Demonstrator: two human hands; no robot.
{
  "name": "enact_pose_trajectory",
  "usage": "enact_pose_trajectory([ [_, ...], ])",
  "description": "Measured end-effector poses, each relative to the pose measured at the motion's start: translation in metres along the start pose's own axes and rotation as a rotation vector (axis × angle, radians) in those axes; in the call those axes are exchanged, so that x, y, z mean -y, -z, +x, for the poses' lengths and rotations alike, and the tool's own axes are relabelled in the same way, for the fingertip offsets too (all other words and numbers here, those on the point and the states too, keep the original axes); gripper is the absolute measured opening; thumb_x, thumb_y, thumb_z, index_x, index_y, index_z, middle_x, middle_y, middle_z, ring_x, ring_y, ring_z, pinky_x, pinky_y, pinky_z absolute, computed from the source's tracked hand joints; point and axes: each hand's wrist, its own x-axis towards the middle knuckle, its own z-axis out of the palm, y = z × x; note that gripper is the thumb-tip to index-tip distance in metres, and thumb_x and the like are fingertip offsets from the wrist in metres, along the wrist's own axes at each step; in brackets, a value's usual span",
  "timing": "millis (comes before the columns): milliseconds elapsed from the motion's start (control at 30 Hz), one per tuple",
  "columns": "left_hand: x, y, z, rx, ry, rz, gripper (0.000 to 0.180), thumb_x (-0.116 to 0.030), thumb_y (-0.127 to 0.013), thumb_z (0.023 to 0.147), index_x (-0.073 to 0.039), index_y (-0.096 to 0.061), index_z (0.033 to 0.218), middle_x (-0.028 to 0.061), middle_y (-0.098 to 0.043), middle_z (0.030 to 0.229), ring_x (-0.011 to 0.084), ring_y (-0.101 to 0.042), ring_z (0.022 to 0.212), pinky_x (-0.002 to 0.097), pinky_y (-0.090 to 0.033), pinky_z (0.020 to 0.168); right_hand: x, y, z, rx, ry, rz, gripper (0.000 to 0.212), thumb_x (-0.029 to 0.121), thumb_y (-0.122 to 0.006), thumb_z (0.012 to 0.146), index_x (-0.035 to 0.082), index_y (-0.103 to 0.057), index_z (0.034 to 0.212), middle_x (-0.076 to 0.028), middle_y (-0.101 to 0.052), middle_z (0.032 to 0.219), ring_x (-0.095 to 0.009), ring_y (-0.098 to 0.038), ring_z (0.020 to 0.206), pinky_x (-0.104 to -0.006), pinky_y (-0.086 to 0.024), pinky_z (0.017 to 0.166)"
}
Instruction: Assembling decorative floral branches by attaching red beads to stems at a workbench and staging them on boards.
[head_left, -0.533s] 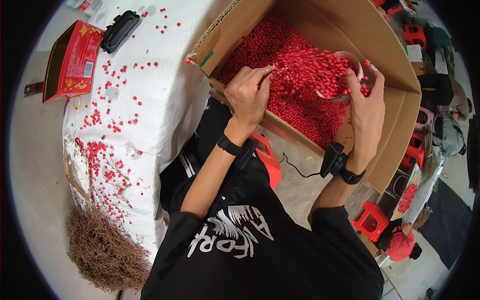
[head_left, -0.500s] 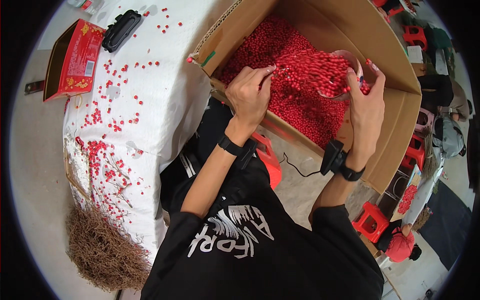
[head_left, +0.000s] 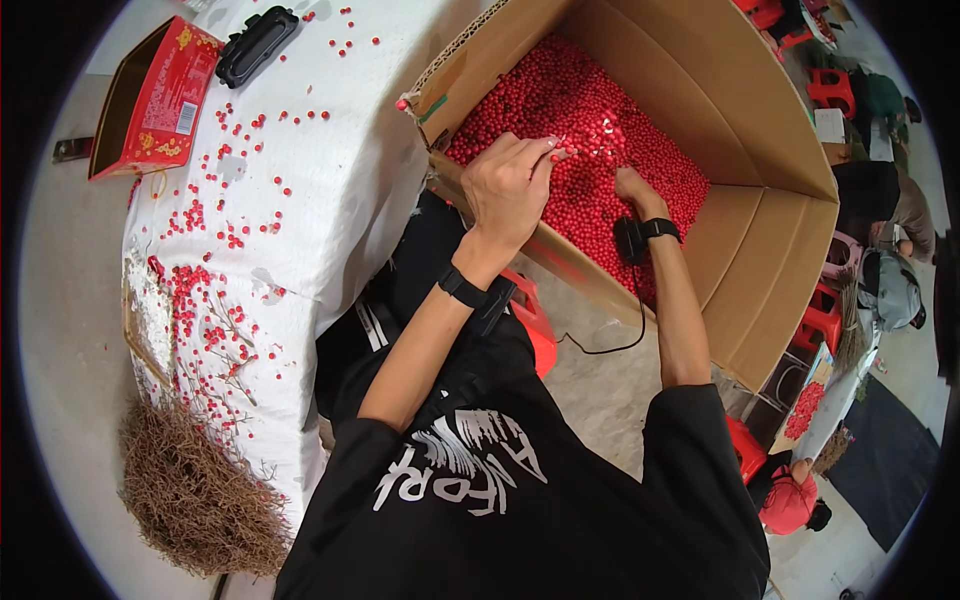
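Observation:
Small round red berries fill the lower part of a large open cardboard box. At its near-left side my left hand is closed in a pinch at the edge of what looks like a clear plastic bag; bright glints show on it, over berries. My right hand reaches down into the heap, its fingers sunk out of sight among the berries. The bowl seen earlier in that hand is hidden now. Both wrists wear black straps with small black devices.
Left of the box, a white-covered table carries scattered berries, a red carton, a black case and a pile of brown twigs. A red stool stands below the box. People work at tables on the far right.
My right hand has gone from holding up a tipped bowl, with berries pouring toward my left hand, down into the heap. The left hand stays nearly in place, still pinching.

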Motion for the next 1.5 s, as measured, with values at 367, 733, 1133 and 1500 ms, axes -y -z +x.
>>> enact_pose_trajectory([
  [367, 0.007, 0.008, -0.003, 0.031, 0.041, 0.091, 0.009, -0.004, -0.071, 0.076, -0.004, -0.073, 0.085, 0.0089, -0.066, 0.071, 0.0228, -0.061, 0.063, 0.0317, -0.048, 0.057, 0.162, 0.084, -0.138, 0.048, 0.041, 0.184, 0.032, 0.019, -0.054, 0.089, -0.001, -0.062, 0.113, -0.01, -0.068, 0.102, -0.019, -0.058, 0.093, -0.0339, -0.046, 0.085],
  [733, 0.011, 0.006, -0.003, 0.008, -0.001, 0.101, 0.008, -0.006, -0.072, 0.076, -0.006, -0.074, 0.084, 0.0081, -0.066, 0.07, 0.022, -0.062, 0.062, 0.0308, -0.048, 0.055, 0.292, 0.12, -0.202, -0.785, -0.322, -0.21, 0.049, 0.043, -0.057, 0.089, 0.009, -0.06, 0.124, -0.016, -0.069, 0.1, -0.029, -0.066, 0.095, -0.0367, -0.049, 0.082],
  [1133, 0.009, 0.003, -0.004, 0.008, 0.007, 0.032, 0.01, -0.006, -0.073, 0.074, -0.006, -0.073, 0.084, 0.0048, -0.068, 0.074, 0.0198, -0.062, 0.065, 0.0305, -0.049, 0.057, 0.06, 0.033, -0.025, -0.208, 0.014, -0.196, 0.046, 0.033, -0.06, 0.088, 0.006, -0.057, 0.125, -0.017, -0.067, 0.106, -0.024, -0.063, 0.099, -0.0366, -0.049, 0.087],
  [1500, 0.008, 0.005, -0.003, -0.015, -0.006, -0.008, 0.011, -0.002, -0.071, 0.074, -0.006, -0.073, 0.084, 0.0055, -0.069, 0.078, 0.0203, -0.063, 0.068, 0.0308, -0.05, 0.06, 0.076, 0.055, -0.064, 0.51, 0.237, -0.081, 0.042, 0.019, -0.053, 0.089, -0.001, -0.056, 0.124, -0.007, -0.065, 0.107, -0.015, -0.057, 0.098, -0.0336, -0.046, 0.087],
])
